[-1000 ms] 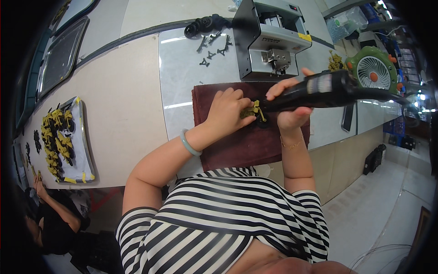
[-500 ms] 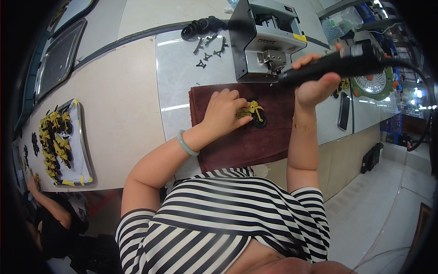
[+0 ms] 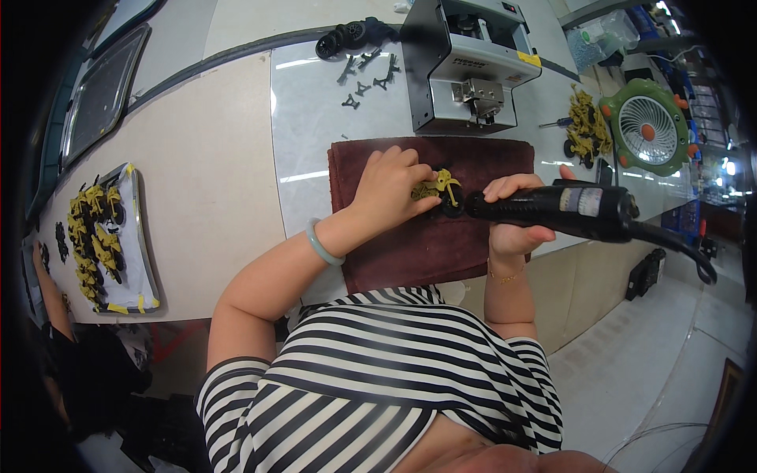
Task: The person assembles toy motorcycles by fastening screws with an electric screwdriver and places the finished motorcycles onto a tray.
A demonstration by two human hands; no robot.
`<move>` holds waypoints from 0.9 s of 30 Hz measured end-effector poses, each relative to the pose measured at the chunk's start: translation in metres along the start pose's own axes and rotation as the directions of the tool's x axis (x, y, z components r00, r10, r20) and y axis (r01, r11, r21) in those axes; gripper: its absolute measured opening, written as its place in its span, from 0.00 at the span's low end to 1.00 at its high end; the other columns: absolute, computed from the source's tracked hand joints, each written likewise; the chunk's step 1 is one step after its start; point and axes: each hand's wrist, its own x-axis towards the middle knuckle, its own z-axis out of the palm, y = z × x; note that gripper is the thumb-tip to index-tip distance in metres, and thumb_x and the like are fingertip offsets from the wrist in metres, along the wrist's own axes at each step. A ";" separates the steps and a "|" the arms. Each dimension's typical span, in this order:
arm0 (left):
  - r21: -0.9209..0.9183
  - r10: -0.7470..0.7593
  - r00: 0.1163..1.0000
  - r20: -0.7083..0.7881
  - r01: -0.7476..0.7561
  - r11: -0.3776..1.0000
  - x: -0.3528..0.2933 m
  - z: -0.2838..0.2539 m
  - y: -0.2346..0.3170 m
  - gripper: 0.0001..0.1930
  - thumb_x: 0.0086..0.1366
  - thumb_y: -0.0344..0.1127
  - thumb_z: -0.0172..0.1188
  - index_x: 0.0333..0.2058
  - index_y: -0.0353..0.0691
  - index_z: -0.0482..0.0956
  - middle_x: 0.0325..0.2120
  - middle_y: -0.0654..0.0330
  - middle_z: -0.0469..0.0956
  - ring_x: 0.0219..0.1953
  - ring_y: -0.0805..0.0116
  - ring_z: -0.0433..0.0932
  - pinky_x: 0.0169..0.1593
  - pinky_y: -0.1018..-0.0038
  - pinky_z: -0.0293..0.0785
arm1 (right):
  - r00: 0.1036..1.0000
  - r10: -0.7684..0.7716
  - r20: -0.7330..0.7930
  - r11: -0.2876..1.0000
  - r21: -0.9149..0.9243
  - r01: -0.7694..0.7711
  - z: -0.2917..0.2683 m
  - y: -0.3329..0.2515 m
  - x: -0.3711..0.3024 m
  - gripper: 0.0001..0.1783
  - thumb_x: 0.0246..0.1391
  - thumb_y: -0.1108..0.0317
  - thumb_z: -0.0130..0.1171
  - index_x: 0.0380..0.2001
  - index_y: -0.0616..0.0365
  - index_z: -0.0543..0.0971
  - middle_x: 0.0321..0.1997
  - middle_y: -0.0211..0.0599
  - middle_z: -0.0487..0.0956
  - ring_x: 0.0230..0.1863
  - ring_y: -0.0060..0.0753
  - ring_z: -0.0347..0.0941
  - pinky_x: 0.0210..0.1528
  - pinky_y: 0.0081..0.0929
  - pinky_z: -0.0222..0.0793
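On a dark red cloth, my left hand is closed around a small yellow toy motorcycle with black wheels, its front wheel facing right. Fingers cover much of the toy's rear half. My right hand grips a black corded electric screwdriver, held nearly level. Its tip is at the toy's front wheel; whether they touch I cannot tell. The cord leaves the tool's back end toward the right.
Beyond the cloth stands a grey and black machine. Black wheels and small black parts lie left of it. Yellow toy parts and a green fan are at right. A tray holds yellow motorcycles; a co-worker's arm shows far left.
My right hand has brought the electric screwdriver down and toward me, from near the machine to the toy's front wheel. My left hand stays on the motorcycle.
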 end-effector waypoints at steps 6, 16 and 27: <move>-0.003 -0.009 1.000 0.010 0.009 1.000 0.001 -0.002 0.000 0.16 0.41 0.44 0.69 0.29 0.46 0.80 0.23 0.66 0.66 0.30 0.68 0.65 0.33 0.72 0.57 | 0.998 -0.020 0.062 1.000 0.024 0.019 -0.003 0.005 -0.003 0.50 0.40 0.29 0.48 0.53 0.60 0.50 0.26 0.42 0.71 0.21 0.31 0.70 0.26 0.27 0.72; 0.001 0.001 1.000 -0.009 -0.001 1.000 0.002 -0.002 0.000 0.16 0.40 0.43 0.69 0.29 0.46 0.80 0.23 0.65 0.66 0.30 0.68 0.66 0.33 0.72 0.57 | 0.994 -0.041 0.101 0.999 0.040 0.037 -0.004 0.007 -0.003 0.50 0.42 0.29 0.46 0.53 0.60 0.50 0.25 0.42 0.71 0.21 0.31 0.70 0.26 0.26 0.71; -0.054 -0.018 1.000 0.015 0.019 0.998 -0.001 -0.003 0.003 0.18 0.41 0.42 0.69 0.32 0.43 0.80 0.27 0.63 0.67 0.32 0.66 0.66 0.37 0.71 0.60 | 0.900 -0.436 -0.017 0.891 -0.143 0.430 0.020 0.021 0.116 0.45 0.53 0.34 0.36 0.57 0.64 0.46 0.21 0.41 0.69 0.18 0.29 0.68 0.24 0.24 0.69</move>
